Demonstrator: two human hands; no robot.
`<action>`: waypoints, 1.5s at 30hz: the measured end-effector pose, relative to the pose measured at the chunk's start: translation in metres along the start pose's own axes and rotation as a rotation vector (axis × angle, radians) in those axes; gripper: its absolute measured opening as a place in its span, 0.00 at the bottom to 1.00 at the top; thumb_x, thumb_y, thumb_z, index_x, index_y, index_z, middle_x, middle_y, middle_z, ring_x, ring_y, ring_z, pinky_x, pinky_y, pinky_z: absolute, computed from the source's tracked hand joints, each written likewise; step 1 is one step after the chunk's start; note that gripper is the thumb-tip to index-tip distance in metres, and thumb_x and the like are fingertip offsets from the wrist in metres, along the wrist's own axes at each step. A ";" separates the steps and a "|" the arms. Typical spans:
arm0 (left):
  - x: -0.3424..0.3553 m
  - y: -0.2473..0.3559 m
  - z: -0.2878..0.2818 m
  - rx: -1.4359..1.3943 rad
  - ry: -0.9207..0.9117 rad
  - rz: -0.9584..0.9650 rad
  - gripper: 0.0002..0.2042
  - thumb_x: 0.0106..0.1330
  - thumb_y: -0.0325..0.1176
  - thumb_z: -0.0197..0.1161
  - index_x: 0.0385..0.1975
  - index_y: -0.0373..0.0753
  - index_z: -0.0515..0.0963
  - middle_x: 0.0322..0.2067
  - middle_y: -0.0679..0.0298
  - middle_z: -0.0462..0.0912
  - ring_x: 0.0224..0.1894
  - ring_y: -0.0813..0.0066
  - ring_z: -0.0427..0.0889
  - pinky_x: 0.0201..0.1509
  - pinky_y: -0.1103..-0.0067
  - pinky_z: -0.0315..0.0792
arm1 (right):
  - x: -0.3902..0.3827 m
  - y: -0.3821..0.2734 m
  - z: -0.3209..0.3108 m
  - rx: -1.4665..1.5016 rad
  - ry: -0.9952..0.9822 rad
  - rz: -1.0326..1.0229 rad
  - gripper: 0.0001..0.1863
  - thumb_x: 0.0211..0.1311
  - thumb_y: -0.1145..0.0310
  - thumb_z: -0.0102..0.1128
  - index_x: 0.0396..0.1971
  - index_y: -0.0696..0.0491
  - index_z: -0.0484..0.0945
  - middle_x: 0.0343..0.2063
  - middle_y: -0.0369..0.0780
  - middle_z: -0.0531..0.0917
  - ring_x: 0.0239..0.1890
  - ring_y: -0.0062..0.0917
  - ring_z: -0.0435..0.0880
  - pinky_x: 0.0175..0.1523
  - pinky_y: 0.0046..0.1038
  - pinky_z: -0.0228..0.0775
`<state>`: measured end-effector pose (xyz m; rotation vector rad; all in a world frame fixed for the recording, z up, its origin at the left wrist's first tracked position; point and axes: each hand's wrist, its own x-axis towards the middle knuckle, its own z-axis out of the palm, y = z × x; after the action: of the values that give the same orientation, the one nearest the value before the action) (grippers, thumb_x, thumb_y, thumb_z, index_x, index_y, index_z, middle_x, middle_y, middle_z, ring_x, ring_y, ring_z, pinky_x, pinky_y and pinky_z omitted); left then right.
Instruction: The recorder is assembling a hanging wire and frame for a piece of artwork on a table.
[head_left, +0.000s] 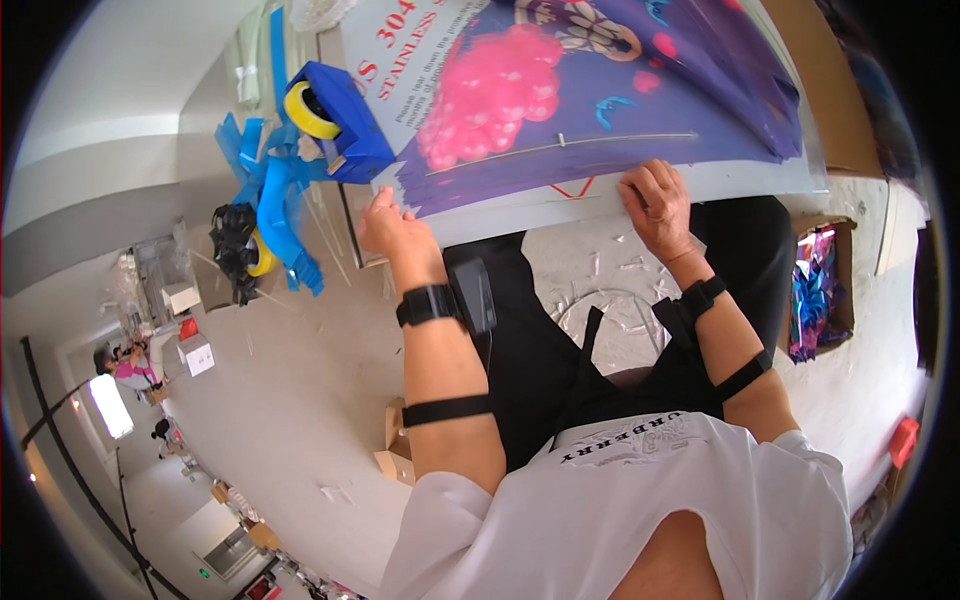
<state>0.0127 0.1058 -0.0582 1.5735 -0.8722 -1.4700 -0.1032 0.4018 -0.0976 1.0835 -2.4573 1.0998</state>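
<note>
A purple plastic film point(590, 70) printed with pink clusters, hearts and flowers lies across the table in front of me. A thin pale rod point(600, 140) with a small clip-like piece at its middle runs along the film's near part. My left hand point(395, 225) rests by the film's near left corner, fingers apart and partly stretched, with nothing visible in them. Over the table's near edge, my right hand point(657, 205) is closed with curled fingers beside the film's edge. What its fingers hold, if anything, is hidden.
A blue tape dispenser point(345, 125) with a yellow tape roll stands at the table's left end. Blue strips point(275, 200) and a black bundle point(235, 240) hang beside it. A box of shiny wrappers point(825, 290) stands right. White scraps point(630, 265) litter the floor.
</note>
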 end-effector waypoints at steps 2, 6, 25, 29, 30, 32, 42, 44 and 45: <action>-0.026 0.001 0.003 0.030 -0.063 0.043 0.12 0.54 0.26 0.63 0.37 0.33 0.71 0.29 0.63 0.77 0.26 0.80 0.69 0.28 0.78 0.63 | 0.001 -0.003 -0.002 0.014 0.008 -0.006 0.06 0.47 0.75 0.61 0.23 0.52 0.72 0.23 0.39 0.71 0.30 0.35 0.73 0.36 0.34 0.64; -0.060 -0.005 0.018 -0.058 -0.370 -0.077 0.06 0.58 0.26 0.59 0.34 0.36 0.70 0.30 0.58 0.79 0.23 0.83 0.66 0.25 0.82 0.60 | -0.001 0.001 0.002 0.029 0.011 -0.002 0.06 0.46 0.74 0.61 0.23 0.52 0.72 0.24 0.39 0.72 0.29 0.35 0.73 0.36 0.34 0.64; -0.121 -0.060 0.065 0.074 -0.817 -0.195 0.06 0.64 0.23 0.51 0.39 0.36 0.66 0.32 0.49 0.80 0.13 0.85 0.60 0.13 0.85 0.52 | 0.009 -0.005 -0.004 0.119 0.041 0.173 0.06 0.46 0.74 0.61 0.20 0.54 0.72 0.19 0.40 0.74 0.25 0.36 0.75 0.31 0.35 0.67; -0.122 -0.063 0.066 0.082 -0.815 -0.198 0.05 0.64 0.24 0.51 0.38 0.37 0.66 0.32 0.49 0.81 0.13 0.85 0.60 0.13 0.85 0.51 | 0.018 -0.002 -0.004 0.135 0.069 0.220 0.06 0.47 0.74 0.64 0.22 0.56 0.75 0.19 0.41 0.76 0.22 0.35 0.76 0.26 0.30 0.67; -0.122 -0.064 0.066 0.087 -0.811 -0.195 0.05 0.64 0.24 0.51 0.38 0.37 0.66 0.32 0.50 0.81 0.13 0.85 0.60 0.13 0.85 0.51 | 0.020 -0.002 -0.004 0.134 0.069 0.221 0.06 0.47 0.74 0.64 0.22 0.56 0.75 0.19 0.41 0.76 0.22 0.35 0.76 0.26 0.30 0.67; -0.122 -0.065 0.067 0.090 -0.807 -0.193 0.05 0.64 0.24 0.51 0.38 0.37 0.66 0.32 0.50 0.81 0.13 0.85 0.60 0.13 0.85 0.51 | 0.028 -0.003 -0.003 0.152 0.048 0.257 0.06 0.47 0.74 0.63 0.23 0.56 0.75 0.20 0.41 0.77 0.23 0.35 0.77 0.27 0.31 0.68; -0.123 -0.070 0.068 0.136 -0.777 -0.121 0.05 0.65 0.27 0.51 0.38 0.35 0.66 0.31 0.51 0.81 0.12 0.85 0.60 0.12 0.84 0.52 | 0.062 0.002 0.014 0.156 -0.146 0.297 0.08 0.48 0.68 0.62 0.22 0.55 0.75 0.19 0.41 0.78 0.25 0.37 0.78 0.30 0.35 0.68; -0.124 -0.071 0.068 0.145 -0.770 -0.106 0.05 0.65 0.28 0.51 0.37 0.35 0.66 0.31 0.51 0.81 0.12 0.85 0.60 0.12 0.84 0.51 | 0.067 0.000 0.017 0.077 -0.286 0.379 0.10 0.47 0.64 0.63 0.21 0.53 0.75 0.18 0.40 0.78 0.26 0.38 0.78 0.31 0.36 0.68; -0.125 -0.072 0.067 0.150 -0.772 -0.090 0.05 0.65 0.28 0.51 0.37 0.35 0.66 0.31 0.51 0.81 0.11 0.86 0.59 0.12 0.84 0.51 | 0.068 -0.002 0.017 0.076 -0.287 0.379 0.10 0.47 0.64 0.63 0.21 0.53 0.75 0.18 0.40 0.78 0.26 0.38 0.78 0.31 0.36 0.68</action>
<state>-0.0677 0.2426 -0.0673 1.1366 -1.3737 -2.1675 -0.1481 0.3521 -0.0760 0.8660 -2.9602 1.2226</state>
